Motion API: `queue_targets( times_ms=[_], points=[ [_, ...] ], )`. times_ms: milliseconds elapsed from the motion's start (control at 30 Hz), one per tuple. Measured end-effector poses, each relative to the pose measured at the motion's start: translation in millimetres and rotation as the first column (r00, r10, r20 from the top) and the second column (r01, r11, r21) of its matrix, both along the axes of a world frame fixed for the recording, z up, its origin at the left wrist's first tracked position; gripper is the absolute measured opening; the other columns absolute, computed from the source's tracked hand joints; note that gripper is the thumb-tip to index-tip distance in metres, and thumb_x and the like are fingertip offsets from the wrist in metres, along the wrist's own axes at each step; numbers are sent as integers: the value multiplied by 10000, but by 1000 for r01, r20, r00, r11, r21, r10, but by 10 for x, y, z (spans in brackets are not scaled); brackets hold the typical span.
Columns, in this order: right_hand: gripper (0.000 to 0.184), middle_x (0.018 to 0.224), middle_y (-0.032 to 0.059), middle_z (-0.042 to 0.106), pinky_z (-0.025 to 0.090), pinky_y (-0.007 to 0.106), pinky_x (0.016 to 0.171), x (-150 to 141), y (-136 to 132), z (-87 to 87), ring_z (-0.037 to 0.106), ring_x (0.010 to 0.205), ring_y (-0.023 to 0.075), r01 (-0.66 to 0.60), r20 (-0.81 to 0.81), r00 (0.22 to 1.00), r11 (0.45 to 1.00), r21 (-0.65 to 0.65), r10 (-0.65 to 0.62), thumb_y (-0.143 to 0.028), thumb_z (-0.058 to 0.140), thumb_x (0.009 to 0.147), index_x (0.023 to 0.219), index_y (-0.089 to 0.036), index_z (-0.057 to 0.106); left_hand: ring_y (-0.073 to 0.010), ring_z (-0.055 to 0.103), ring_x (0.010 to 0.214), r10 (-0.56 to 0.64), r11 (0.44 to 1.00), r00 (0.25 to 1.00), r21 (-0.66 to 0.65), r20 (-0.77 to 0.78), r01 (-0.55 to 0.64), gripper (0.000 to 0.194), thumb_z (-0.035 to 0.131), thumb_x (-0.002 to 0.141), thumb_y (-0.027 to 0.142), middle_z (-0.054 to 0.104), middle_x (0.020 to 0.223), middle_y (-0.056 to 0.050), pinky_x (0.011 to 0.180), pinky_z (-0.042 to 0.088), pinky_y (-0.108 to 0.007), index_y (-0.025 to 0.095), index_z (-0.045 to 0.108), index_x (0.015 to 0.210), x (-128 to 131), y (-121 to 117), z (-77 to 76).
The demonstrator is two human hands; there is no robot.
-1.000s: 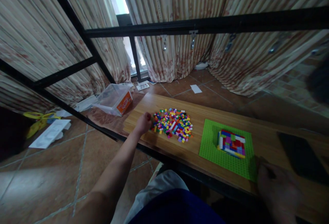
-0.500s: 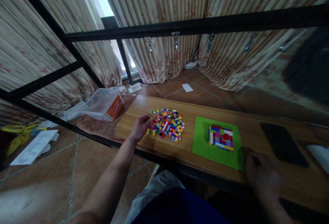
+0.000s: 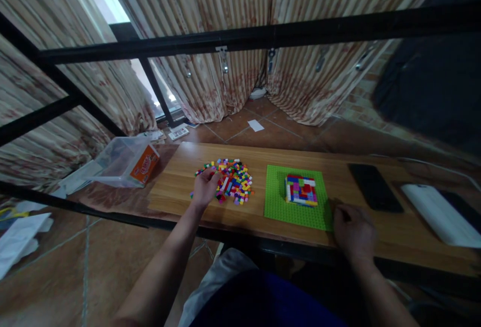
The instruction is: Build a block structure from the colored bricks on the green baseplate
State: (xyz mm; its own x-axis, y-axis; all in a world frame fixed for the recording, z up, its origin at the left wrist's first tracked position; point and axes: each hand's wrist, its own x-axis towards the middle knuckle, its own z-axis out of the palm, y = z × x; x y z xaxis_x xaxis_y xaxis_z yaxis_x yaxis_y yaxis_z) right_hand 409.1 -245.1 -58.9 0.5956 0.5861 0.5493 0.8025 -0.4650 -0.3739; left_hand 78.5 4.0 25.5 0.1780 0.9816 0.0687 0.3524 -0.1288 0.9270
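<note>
At the left side of a loose heap of small coloured toy bricks (image 3: 235,179), my left hand (image 3: 206,187) reaches in with thumb and fingers drawn together. Whatever lies between those fingertips is hidden or too small to name. To the right lies a green baseplate (image 3: 276,207), flat on the wooden table. A low block of built-up bricks (image 3: 300,190) in mixed colours, with a white, blue and yellow side, stands on it. Beside the baseplate's right edge, my right hand (image 3: 355,232) rests with its fingers curled in; their inside cannot be seen.
A clear plastic box (image 3: 120,161) with an orange label stands off the table's left end. Right of my right hand lie a black phone-like slab (image 3: 375,187) and a white flat object (image 3: 439,214). A black metal bar (image 3: 244,36) crosses beyond the wooden table (image 3: 173,182).
The view has swung to the right, so things appear further left. My left hand has moved further in over the brick heap. My right hand stays curled beside the baseplate.
</note>
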Motion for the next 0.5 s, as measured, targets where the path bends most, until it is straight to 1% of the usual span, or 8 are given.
queue_targets(
  times_ms=[67, 133, 233, 333, 400, 433, 500],
  points=[
    [311, 902, 141, 705, 494, 381, 795, -6, 7, 6, 630, 874, 254, 7, -10, 1000, 1000, -1, -7, -343, 465, 879, 846, -141, 699, -107, 456, 571, -16, 997, 980, 66, -198, 30, 214, 538, 779, 295, 469, 543, 44, 554, 338, -224, 195, 524, 590, 26, 41, 4],
    [310, 901, 138, 704, 496, 379, 799, -14, 15, 18, 629, 871, 254, 16, -21, 1000, 1000, 14, -15, -350, 467, 875, 842, -146, 698, -122, 501, 610, -13, 991, 934, 119, -358, 60, 218, 532, 802, 259, 516, 568, 29, 594, 362, -232, 196, 548, 594, 49, 81, 9],
    [305, 893, 131, 701, 495, 376, 811, -22, 22, 36, 626, 874, 251, 10, -31, 999, 1000, 27, -9, -354, 465, 870, 838, -154, 692, -155, 578, 690, 6, 982, 874, 169, -487, 88, 212, 532, 838, 249, 635, 684, -16, 663, 411, -255, 196, 624, 655, 76, 129, 17],
    [299, 885, 128, 699, 490, 377, 820, -24, 21, 43, 622, 873, 250, 3, -35, 999, 1000, 19, -3, -349, 460, 872, 830, -157, 686, -189, 624, 776, 36, 974, 859, 212, -510, 85, 188, 540, 852, 234, 705, 812, -66, 724, 449, -282, 187, 686, 743, 90, 146, 44],
    [297, 887, 131, 696, 490, 383, 820, -24, 19, 43, 620, 871, 253, 11, -40, 999, 1000, 19, -10, -349, 462, 871, 825, -158, 684, -195, 634, 808, 17, 967, 885, 233, -464, 104, 187, 537, 861, 226, 725, 861, -74, 749, 465, -288, 187, 709, 799, 111, 119, 74],
    [294, 885, 132, 694, 490, 388, 822, -23, 19, 41, 619, 872, 254, 9, -44, 999, 1000, 21, -8, -348, 464, 870, 823, -158, 683, -190, 634, 805, -19, 962, 904, 237, -427, 132, 194, 532, 868, 228, 728, 863, -66, 753, 470, -287, 189, 715, 816, 133, 88, 89],
    [288, 880, 130, 689, 490, 395, 825, -21, 20, 37, 616, 871, 254, 0, -51, 999, 1000, 25, 2, -343, 467, 872, 828, -159, 684, -169, 625, 755, -128, 954, 935, 217, -330, 207, 211, 524, 877, 247, 720, 810, -38, 728, 475, -274, 193, 720, 821, 207, -7, 111]
  ],
)
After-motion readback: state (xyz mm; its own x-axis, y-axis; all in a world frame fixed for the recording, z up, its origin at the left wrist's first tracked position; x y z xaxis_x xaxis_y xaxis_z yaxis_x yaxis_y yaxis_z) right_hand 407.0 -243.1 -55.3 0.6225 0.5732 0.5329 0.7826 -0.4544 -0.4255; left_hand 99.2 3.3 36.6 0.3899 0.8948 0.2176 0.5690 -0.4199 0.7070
